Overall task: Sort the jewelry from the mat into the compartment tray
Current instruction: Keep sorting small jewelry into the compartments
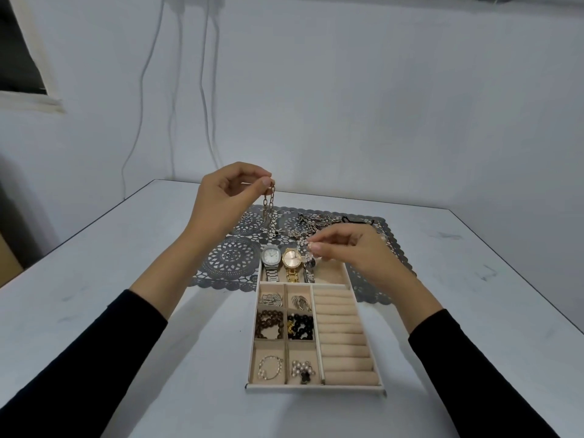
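Chain [268, 210] hangs vertical | left hand [226, 197] pinches top | right hand [350, 248] pinches pearl piece [304, 245]

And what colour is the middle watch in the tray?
The middle watch is gold; head view.

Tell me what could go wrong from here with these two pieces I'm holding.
1. The chain hanging from the left hand dangles close to loose pieces on the mat and may snag them.
2. The right hand only pinches the pearl piece above the watches; it could slip into their compartment.
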A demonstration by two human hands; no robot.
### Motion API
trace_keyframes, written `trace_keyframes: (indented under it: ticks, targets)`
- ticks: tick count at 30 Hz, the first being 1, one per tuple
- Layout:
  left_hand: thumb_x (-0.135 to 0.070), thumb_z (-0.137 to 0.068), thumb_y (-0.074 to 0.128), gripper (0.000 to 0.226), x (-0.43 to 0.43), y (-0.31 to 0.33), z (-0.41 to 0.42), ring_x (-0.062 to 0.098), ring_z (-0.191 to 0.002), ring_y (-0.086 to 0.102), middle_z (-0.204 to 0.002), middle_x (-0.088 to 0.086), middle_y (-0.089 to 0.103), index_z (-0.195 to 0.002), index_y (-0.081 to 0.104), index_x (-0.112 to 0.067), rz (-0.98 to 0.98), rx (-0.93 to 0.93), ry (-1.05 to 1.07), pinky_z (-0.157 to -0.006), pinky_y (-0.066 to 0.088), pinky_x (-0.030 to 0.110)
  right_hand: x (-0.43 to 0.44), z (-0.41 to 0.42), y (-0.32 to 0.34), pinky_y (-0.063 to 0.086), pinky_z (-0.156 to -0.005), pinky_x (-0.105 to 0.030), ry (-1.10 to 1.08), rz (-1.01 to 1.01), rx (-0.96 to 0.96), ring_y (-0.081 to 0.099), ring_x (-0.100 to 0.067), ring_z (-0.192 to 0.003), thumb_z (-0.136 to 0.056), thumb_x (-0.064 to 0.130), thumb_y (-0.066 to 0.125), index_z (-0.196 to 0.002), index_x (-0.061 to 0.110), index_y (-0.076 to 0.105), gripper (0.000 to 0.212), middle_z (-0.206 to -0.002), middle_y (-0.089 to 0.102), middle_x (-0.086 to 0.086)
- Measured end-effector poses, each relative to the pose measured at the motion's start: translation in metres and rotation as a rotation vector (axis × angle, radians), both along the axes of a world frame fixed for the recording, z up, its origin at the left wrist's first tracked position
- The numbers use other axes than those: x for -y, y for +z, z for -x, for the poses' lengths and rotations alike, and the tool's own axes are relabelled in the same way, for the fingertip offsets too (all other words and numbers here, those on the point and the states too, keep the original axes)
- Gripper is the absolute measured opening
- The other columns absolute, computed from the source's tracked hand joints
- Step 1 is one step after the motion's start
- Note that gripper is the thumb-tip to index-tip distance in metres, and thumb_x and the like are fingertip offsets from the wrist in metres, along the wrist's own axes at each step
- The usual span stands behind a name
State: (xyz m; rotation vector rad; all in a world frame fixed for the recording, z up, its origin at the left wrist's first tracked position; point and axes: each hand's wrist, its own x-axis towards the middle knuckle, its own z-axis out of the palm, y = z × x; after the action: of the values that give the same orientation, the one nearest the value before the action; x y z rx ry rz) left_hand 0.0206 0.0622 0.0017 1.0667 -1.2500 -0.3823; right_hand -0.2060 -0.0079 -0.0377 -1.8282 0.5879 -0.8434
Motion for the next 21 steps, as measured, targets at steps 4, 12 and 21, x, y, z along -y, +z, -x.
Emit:
trace_keyframes:
  ticks: [4, 12, 21]
  targets:
    - [-0.013, -0.087, 0.072, 0.007, -0.005, 0.001, 0.003, 0.019, -0.088, 0.073, -0.088, 0.003, 0.076, -0.093, 0.072, -0.016, 0.008, -0.003, -0.005, -0.087, 0.056, 0.028, -0.009, 0.004, -0.002, 0.054, -0.072, -0.02, 0.084, 0.012, -0.154, 0.069, -0.013, -0.077, -0.08, 0.008, 0.073, -0.1, 0.003, 0.072, 0.021, -0.086, 0.074, -0.009]
    - [-0.012, -0.087, 0.072, 0.007, -0.012, 0.002, 0.005, 0.02, -0.087, 0.073, -0.087, 0.003, 0.075, -0.094, 0.072, -0.015, 0.019, 0.002, -0.015, -0.086, 0.056, 0.029, -0.014, 0.001, -0.009, 0.056, -0.086, -0.043, 0.154, 0.101, -0.377, 0.069, -0.031, -0.088, -0.078, 0.017, 0.077, -0.096, 0.011, 0.075, 0.019, -0.089, 0.074, -0.009]
    - [-0.009, -0.088, 0.071, 0.008, -0.018, -0.001, 0.005, 0.02, -0.087, 0.073, -0.087, 0.001, 0.075, -0.094, 0.072, -0.015, 0.026, 0.013, -0.032, -0.085, 0.056, 0.028, -0.018, -0.01, -0.009, 0.057, -0.078, -0.025, 0.097, 0.23, -0.531, 0.07, -0.01, -0.078, -0.079, 0.019, 0.077, -0.091, 0.016, 0.076, 0.013, -0.082, 0.074, 0.002]
